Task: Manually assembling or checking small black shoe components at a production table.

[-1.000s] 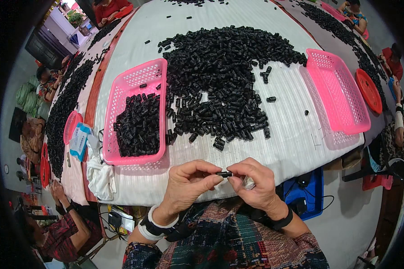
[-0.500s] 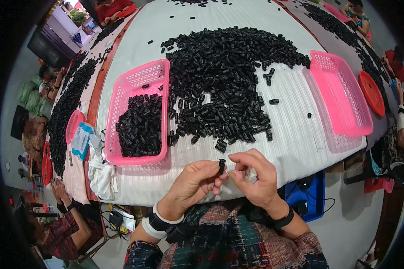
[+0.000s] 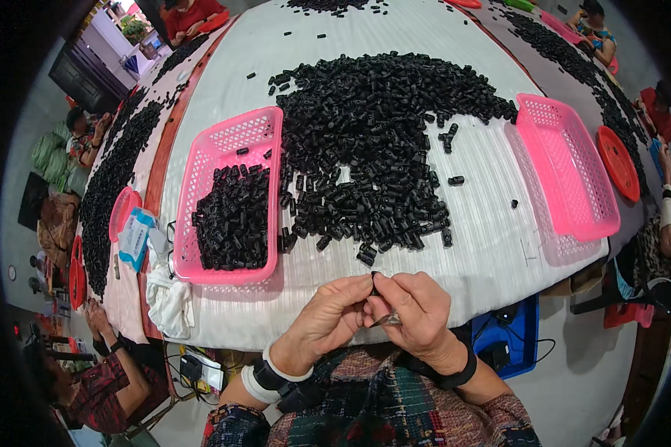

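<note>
My left hand and my right hand meet at the table's near edge, fingertips pinched together. Between them is a small black cylindrical part, mostly covered by the fingers. Tucked inside my right hand's curled fingers is a small pale, shiny thing, too hidden to name. Just beyond my hands spreads a large heap of similar black cylindrical parts, with a few strays at its near end. To the left, a pink perforated basket holds many of these parts.
Another pink basket stands at the right edge of the white-covered table, near a red round tray. A white cloth and a blue-white packet lie left. Co-workers sit at both sides; a blue crate is below.
My right hand has come in to the left, its fingers closing on the black part beside my left fingertips. The part, upright and visible before, is now mostly covered.
</note>
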Demonstrator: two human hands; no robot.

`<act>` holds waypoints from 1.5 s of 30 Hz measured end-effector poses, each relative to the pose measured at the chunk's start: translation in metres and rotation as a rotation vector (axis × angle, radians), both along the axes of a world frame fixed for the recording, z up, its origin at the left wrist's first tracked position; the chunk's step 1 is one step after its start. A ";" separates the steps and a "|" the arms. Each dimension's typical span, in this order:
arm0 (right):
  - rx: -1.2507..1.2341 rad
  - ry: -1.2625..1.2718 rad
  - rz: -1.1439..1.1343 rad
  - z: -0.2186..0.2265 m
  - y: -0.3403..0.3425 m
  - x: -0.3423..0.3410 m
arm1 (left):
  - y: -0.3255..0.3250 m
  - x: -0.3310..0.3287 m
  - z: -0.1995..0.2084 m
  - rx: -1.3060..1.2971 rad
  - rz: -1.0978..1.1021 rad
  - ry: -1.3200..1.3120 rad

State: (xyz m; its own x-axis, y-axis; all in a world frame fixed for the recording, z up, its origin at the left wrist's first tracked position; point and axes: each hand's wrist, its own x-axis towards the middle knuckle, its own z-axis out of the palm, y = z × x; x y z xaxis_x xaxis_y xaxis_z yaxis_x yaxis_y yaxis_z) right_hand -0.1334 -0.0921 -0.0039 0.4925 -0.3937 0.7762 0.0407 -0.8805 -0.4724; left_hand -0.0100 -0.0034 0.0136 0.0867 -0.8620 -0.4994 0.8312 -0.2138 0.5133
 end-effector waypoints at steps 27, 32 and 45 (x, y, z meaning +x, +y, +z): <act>0.010 0.050 0.067 0.000 -0.001 0.002 | -0.004 0.005 -0.006 0.009 0.076 0.154; 0.236 0.274 0.046 0.012 -0.006 0.002 | 0.003 0.016 -0.012 0.030 -0.034 -0.268; 0.596 0.107 0.212 0.003 -0.003 -0.002 | 0.003 0.013 -0.012 -0.116 -0.136 0.121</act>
